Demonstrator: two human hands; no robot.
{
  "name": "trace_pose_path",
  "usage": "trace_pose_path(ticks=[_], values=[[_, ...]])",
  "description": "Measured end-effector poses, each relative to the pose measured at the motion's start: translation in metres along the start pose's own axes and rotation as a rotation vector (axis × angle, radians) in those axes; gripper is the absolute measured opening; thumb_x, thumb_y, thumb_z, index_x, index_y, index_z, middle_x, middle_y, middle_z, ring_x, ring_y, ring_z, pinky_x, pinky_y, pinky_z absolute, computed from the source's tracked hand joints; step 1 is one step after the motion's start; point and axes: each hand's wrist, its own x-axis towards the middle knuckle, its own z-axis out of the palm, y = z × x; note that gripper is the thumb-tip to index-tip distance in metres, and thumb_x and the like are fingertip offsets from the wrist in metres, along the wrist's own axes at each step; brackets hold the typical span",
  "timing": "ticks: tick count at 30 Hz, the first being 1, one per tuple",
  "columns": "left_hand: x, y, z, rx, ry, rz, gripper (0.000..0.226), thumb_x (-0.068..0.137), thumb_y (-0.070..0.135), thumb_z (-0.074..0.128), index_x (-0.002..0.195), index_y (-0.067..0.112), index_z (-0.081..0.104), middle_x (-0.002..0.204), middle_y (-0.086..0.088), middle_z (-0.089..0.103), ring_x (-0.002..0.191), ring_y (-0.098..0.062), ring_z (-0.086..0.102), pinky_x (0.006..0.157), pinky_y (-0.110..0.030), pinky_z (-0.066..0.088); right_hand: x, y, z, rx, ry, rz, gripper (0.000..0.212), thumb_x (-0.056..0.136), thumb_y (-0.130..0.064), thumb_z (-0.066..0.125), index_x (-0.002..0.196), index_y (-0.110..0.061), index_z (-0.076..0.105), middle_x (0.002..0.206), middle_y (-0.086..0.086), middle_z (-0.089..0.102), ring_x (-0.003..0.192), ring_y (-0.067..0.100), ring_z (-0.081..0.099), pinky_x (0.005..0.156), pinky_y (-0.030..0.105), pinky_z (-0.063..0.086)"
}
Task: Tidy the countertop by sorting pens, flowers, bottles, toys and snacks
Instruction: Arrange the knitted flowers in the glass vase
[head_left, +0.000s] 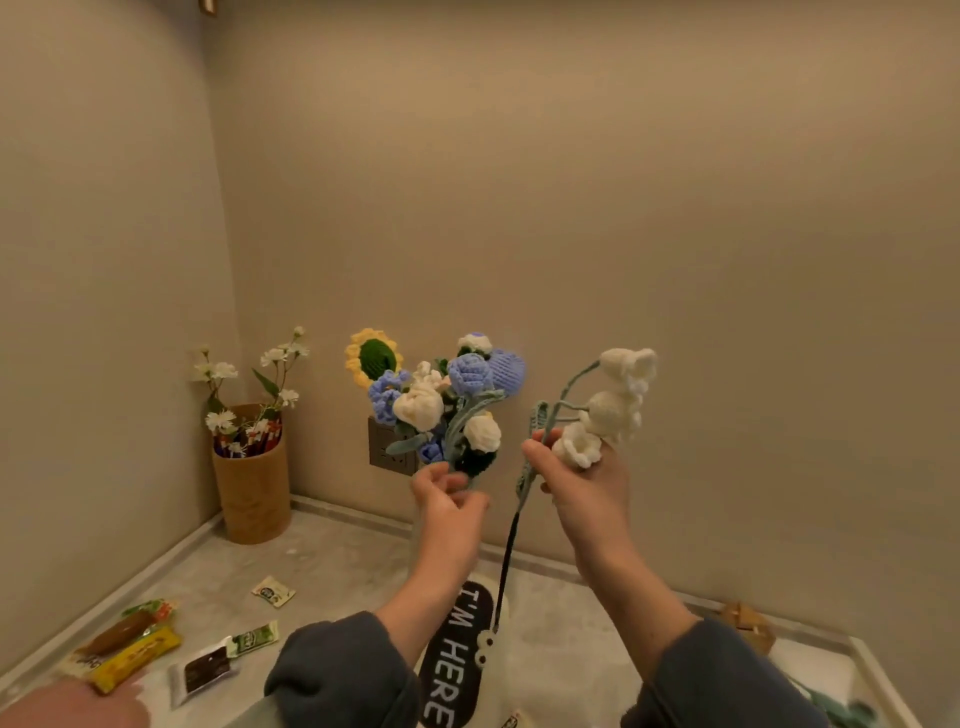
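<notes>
While our left hand (449, 499) grips the bouquet (441, 400), our right hand (582, 483) pinches the upright lily stem (523, 484) at three o'clock.

front-left: snacks (137, 644) all over the surface (353, 566) | back corner: cup (253, 493) hogs it | middle: bare lane between cup and sign (454, 665) | far right: wooden bit (748, 623)

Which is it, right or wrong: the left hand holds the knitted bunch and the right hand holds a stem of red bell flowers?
Wrong in one thing: the bell flowers are white, not red; the head view shows it. The left hand holds the knitted bunch, the right hand their stem.
</notes>
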Motion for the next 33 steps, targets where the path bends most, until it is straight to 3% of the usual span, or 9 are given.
trace_pose_path(ticks=[3,6,10,15,18,22,26,30,33], values=[[0.013,-0.012,0.000,0.190,0.227,0.051,0.061,0.076,0.007,0.073,0.119,0.017,0.030,0.118,-0.004,0.040,0.107,-0.021,0.047,0.086,-0.032,0.043,0.015,0.007,0.003,-0.014,0.031,-0.008,0.016,0.078,-0.012,0.077,0.070,-0.021,0.069,0.067,-0.007,0.069,0.066,0.005,0.063,0.068,0.039,0.054],[0.029,-0.018,0.004,0.374,0.364,0.006,0.091,0.067,0.020,0.082,0.138,0.012,0.025,0.137,-0.008,0.037,0.127,-0.026,0.040,0.104,-0.041,0.038,0.028,0.014,0.008,-0.015,0.037,-0.003,0.013,0.078,-0.012,0.077,0.070,-0.019,0.069,0.067,-0.006,0.069,0.064,0.004,0.062,0.067,0.036,0.053],[0.052,-0.018,0.018,0.482,0.400,0.037,0.116,0.058,0.030,0.087,0.146,0.009,0.014,0.147,-0.012,0.032,0.138,-0.031,0.029,0.112,-0.047,0.029,0.043,0.019,0.014,-0.009,0.012,-0.002,0.011,0.078,-0.012,0.075,0.071,-0.016,0.068,0.066,-0.006,0.068,0.061,0.004,0.060,0.063,0.028,0.049],[0.071,-0.021,0.029,0.665,0.430,0.107,0.125,0.054,0.050,0.085,0.148,0.009,0.012,0.151,-0.012,0.027,0.143,-0.028,0.022,0.116,-0.043,0.018,0.056,0.026,0.016,0.000,-0.014,-0.013,0.013,0.078,-0.011,0.074,0.069,-0.015,0.067,0.065,-0.005,0.067,0.063,0.006,0.061,0.064,0.031,0.051],[0.078,-0.023,0.028,0.691,0.453,0.183,0.122,0.055,0.047,0.086,0.148,0.009,0.016,0.148,-0.013,0.036,0.140,-0.029,0.029,0.114,-0.045,0.019,0.061,0.027,0.016,0.023,-0.008,-0.027,0.014,0.078,-0.009,0.073,0.067,-0.013,0.065,0.063,-0.004,0.066,0.061,0.008,0.059,0.061,0.029,0.048],[0.083,-0.024,0.022,0.597,0.448,0.253,0.091,0.067,0.032,0.083,0.140,0.014,0.033,0.137,-0.009,0.051,0.131,-0.030,0.043,0.111,-0.050,0.024,0.066,0.027,0.016,0.052,0.013,-0.053,0.014,0.079,-0.008,0.073,0.068,-0.010,0.064,0.062,-0.004,0.064,0.060,0.008,0.056,0.060,0.028,0.047],[0.088,-0.024,0.017,0.440,0.385,0.263,0.088,0.078,0.018,0.075,0.147,0.024,0.022,0.141,-0.005,0.049,0.129,-0.031,0.046,0.109,-0.051,0.034,0.068,0.018,0.017,0.067,0.036,-0.086,0.017,0.078,-0.010,0.074,0.067,-0.020,0.066,0.064,-0.007,0.067,0.062,0.006,0.060,0.063,0.032,0.051],[0.091,-0.018,0.012,0.371,0.355,0.244,0.077,0.084,0.015,0.069,0.147,0.022,0.025,0.137,-0.009,0.051,0.123,-0.032,0.051,0.097,-0.040,0.045,0.071,0.003,0.021,0.086,0.064,-0.146,0.022,0.079,-0.011,0.075,0.063,-0.024,0.066,0.062,-0.010,0.067,0.061,0.005,0.061,0.064,0.034,0.053],[0.092,-0.011,0.013,0.330,0.336,0.230,0.073,0.087,0.016,0.067,0.147,0.020,0.027,0.133,-0.008,0.055,0.117,-0.031,0.056,0.087,-0.030,0.042,0.075,-0.009,0.025,0.107,0.078,-0.194,0.020,0.080,-0.012,0.076,0.065,-0.024,0.067,0.063,-0.012,0.067,0.063,0.004,0.063,0.067,0.033,0.054]])
